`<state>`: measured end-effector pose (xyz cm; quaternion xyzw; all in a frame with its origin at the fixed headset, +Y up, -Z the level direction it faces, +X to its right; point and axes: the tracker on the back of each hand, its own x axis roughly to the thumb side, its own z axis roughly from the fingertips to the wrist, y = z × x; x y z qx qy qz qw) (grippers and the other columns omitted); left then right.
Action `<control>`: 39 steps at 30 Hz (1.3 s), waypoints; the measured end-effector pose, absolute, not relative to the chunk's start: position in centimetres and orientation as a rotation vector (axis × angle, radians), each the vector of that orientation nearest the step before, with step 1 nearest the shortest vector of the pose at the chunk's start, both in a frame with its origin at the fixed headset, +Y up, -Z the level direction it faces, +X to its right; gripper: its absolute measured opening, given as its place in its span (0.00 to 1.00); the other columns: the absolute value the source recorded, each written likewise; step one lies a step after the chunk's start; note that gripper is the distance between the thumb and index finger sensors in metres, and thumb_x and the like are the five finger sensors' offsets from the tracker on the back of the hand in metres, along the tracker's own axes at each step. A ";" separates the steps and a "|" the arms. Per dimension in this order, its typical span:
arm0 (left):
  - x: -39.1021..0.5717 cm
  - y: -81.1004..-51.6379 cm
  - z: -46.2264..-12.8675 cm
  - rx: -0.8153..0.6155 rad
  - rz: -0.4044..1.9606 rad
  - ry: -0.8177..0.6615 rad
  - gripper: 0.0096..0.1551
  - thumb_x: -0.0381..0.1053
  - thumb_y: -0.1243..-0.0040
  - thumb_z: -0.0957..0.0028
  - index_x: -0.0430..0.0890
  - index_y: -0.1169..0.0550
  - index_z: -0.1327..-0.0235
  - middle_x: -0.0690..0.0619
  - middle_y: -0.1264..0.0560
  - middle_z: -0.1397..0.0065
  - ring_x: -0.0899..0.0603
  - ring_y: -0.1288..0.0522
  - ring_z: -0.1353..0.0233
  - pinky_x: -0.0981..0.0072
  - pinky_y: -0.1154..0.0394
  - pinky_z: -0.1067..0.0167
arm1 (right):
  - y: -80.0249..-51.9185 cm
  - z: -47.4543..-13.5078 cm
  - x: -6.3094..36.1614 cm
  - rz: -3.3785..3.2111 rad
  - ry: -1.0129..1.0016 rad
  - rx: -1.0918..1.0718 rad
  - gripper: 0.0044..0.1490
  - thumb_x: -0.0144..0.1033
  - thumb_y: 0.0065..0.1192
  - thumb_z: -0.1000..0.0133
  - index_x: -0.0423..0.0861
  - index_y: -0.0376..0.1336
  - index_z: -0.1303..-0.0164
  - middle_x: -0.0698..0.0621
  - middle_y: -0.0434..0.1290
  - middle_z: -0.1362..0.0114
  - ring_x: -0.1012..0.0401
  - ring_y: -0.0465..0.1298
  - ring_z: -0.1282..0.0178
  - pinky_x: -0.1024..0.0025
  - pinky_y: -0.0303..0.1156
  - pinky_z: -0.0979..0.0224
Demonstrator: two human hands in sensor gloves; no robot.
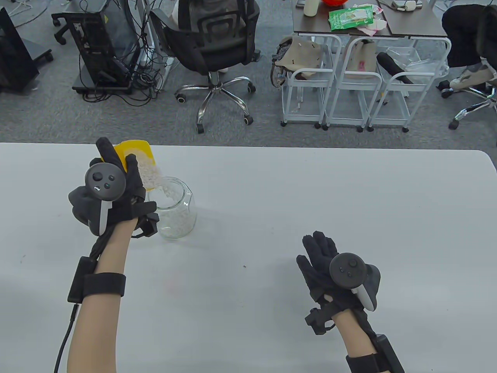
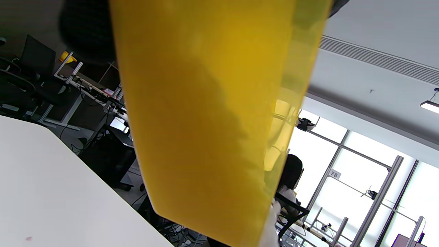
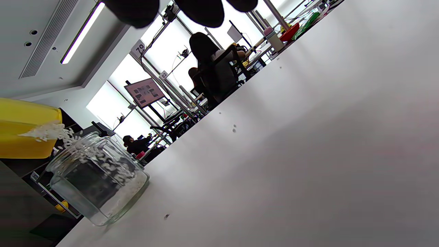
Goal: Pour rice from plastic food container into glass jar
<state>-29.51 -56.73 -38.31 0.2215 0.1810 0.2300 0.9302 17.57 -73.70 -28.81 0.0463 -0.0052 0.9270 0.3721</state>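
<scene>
At the bench's (image 1: 295, 217) far-left corner, left hand (image 1: 105, 194) grips the yellow plastic food container (image 1: 136, 153), tipped so its lip overhangs the glass jar (image 1: 174, 213) mouth; rice (image 1: 153, 176) streams in, jar roughly part-filled. Jar stands unsupported near the far edge, so a nudge looks risky. Right hand (image 1: 336, 272) rests well apart, fingers (image 1: 316, 248) spread, holding nothing; open bench all around it.

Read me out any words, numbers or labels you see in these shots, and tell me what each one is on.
"79": small sign on the window frame.
"82": small sign on the window frame.
"78": small sign on the window frame.
Wall screen: text too small to read.
Green packet: print too blurred to read.
Yellow container, glass jar: no lettering visible.
</scene>
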 end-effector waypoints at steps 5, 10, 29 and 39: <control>-29.3 -56.6 -38.3 0.467 0.423 0.357 0.41 0.64 0.59 0.38 0.50 0.48 0.14 0.29 0.35 0.27 0.33 0.22 0.44 0.52 0.19 0.52 | -73.7 -28.9 17.6 2.375 -0.013 0.121 0.42 0.49 0.50 0.35 0.41 0.51 0.13 0.37 0.46 0.12 0.33 0.42 0.15 0.35 0.43 0.24; -29.2 -56.6 -38.3 0.474 0.400 0.348 0.41 0.64 0.59 0.38 0.50 0.48 0.14 0.29 0.35 0.27 0.33 0.22 0.44 0.52 0.19 0.52 | -73.7 -28.8 17.6 2.375 -0.013 0.121 0.42 0.49 0.50 0.35 0.41 0.51 0.13 0.37 0.46 0.12 0.33 0.42 0.15 0.35 0.43 0.24; -28.0 -56.4 -38.1 0.525 0.232 0.279 0.41 0.64 0.59 0.38 0.51 0.49 0.14 0.30 0.35 0.26 0.34 0.22 0.44 0.53 0.20 0.51 | -73.7 -28.8 17.6 2.375 -0.009 0.122 0.42 0.49 0.50 0.35 0.41 0.52 0.13 0.37 0.46 0.12 0.33 0.42 0.15 0.35 0.43 0.24; -26.5 -56.3 -37.9 0.561 0.096 0.193 0.41 0.64 0.60 0.38 0.51 0.50 0.15 0.31 0.36 0.25 0.34 0.22 0.43 0.53 0.20 0.50 | -73.7 -28.8 17.6 2.376 -0.009 0.124 0.42 0.49 0.50 0.35 0.41 0.52 0.13 0.37 0.46 0.12 0.33 0.41 0.15 0.35 0.43 0.24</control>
